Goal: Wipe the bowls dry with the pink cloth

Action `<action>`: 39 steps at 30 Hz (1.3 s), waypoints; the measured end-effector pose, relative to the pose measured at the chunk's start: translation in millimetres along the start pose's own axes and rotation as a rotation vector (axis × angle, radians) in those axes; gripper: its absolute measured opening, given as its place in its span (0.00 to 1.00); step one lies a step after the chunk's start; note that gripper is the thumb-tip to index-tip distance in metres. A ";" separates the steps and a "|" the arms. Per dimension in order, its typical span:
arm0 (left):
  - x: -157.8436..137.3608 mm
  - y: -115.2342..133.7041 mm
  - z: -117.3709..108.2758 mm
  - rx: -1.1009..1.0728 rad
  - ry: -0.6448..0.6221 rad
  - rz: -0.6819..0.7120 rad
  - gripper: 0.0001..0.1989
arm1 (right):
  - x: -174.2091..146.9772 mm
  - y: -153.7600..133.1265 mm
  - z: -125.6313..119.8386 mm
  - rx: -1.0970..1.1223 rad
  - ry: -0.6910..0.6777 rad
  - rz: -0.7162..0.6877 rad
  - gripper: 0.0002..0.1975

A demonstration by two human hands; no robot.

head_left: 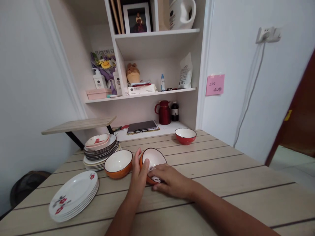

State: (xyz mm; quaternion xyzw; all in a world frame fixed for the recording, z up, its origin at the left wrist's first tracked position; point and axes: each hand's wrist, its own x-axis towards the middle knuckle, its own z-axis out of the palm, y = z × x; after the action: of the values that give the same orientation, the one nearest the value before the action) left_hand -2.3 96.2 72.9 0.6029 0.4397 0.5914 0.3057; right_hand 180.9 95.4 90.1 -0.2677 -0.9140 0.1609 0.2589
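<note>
A slatted worktop (pixel 221 170) spreads across the view, its near edge cut off. At 12 o'clock rises a white shelving unit (pixel 150 46), its top out of frame. Around the held bowl, a stack of oval floral plates (pixel 73 193) lies at 8 o'clock, its exact count hard to make out; toward 10 o'clock a pile of mixed plates (pixel 99 152) is partly hidden by an orange bowl (pixel 118 165) at 9 o'clock. A red bowl (pixel 185 139) sits toward 1 o'clock. The left hand (pixel 139 168) is clamped on the tilted orange-sided bowl (pixel 154 155), thumb inside, other fingers mostly hidden behind the rim. The right hand (pixel 171 178) reaches inside, its fingers closed over a white cloth (pixel 156 179), mostly covered; whether fabric or tissue, I cannot tell.
</note>
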 end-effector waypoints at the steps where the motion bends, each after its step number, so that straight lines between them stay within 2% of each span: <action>1: 0.2 -0.9 0.0 -0.002 0.014 -0.009 0.32 | 2.3 -2.7 2.9 0.031 0.037 0.003 0.11; 5: 0.3 -1.4 1.9 0.071 0.052 0.039 0.32 | 9.0 -16.2 8.3 0.230 0.188 0.068 0.07; 7: -1.5 0.3 3.1 0.086 0.074 0.067 0.29 | 10.5 -20.5 8.1 0.283 0.193 0.086 0.08; 10: -5.8 3.3 3.4 0.061 0.069 0.095 0.26 | 9.9 -19.4 3.9 0.228 0.063 0.050 0.12; 14: -8.5 5.9 2.2 0.064 0.065 0.148 0.27 | 3.3 -11.1 -9.1 0.014 -0.146 0.024 0.23; 17: -6.8 7.4 1.9 0.063 0.052 0.138 0.27 | -2.5 -9.0 -17.0 -0.077 -0.173 0.033 0.25; 20: -3.9 7.1 1.6 0.026 0.061 0.066 0.27 | -3.5 -10.1 -14.9 -0.073 -0.120 0.009 0.20; 23: -2.2 4.2 3.4 -0.037 0.119 -0.035 0.30 | 1.1 -11.3 -3.6 0.067 0.021 0.049 0.17; 25: -2.9 2.6 6.6 -0.026 0.116 -0.036 0.31 | 4.8 -12.5 4.6 0.167 0.124 0.122 0.15; 27: -5.1 3.0 9.8 0.007 0.077 -0.007 0.30 | 6.7 -13.9 9.6 0.216 0.164 0.154 0.13; 30: -8.3 7.4 10.2 0.006 0.067 0.010 0.27 | 5.9 -15.1 9.1 0.178 0.096 0.112 0.16; 34: -6.9 13.0 2.9 -0.016 0.069 0.042 0.23 | 3.3 -12.3 -1.8 0.060 -0.062 0.048 0.24; 37: -3.6 13.1 -0.4 -0.039 0.068 0.036 0.21 | 1.0 -9.0 -11.1 -0.027 -0.160 0.001 0.26; 39: -2.2 11.8 -0.1 -0.034 0.069 0.026 0.21 | -1.0 -7.9 -14.5 -0.083 -0.167 0.003 0.26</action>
State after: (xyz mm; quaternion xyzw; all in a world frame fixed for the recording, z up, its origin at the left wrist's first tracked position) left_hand -0.2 89.2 82.4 0.5825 0.4320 0.6231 0.2931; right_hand 186.6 90.7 104.9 -0.2650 -0.9380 0.1450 0.1701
